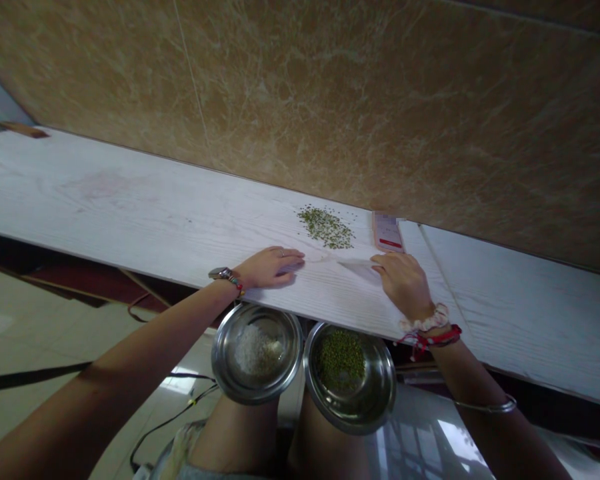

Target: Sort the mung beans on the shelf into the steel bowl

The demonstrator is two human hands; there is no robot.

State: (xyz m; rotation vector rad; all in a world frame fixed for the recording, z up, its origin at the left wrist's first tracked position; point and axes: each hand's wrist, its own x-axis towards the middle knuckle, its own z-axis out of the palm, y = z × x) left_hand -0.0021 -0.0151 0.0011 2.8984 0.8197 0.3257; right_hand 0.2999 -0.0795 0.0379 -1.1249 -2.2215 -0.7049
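Observation:
My left hand lies on the white board with its fingers stretched out, a few pale grains just past the fingertips. My right hand is closed on one end of a thin, pale, flat strip that points left along the board; its exact kind is unclear. Beyond the hands, green mung beans are spread in a loose patch, with whitish grains among them. Below, a steel bowl contains white, rice-like grains. Beside it, a second steel bowl holds mung beans.
A phone lies by the wall, close to my right hand. The narrow white board runs along a marbled brown wall. Both bowls rest at my knees, under the board's front edge. A dark cable hangs at lower left.

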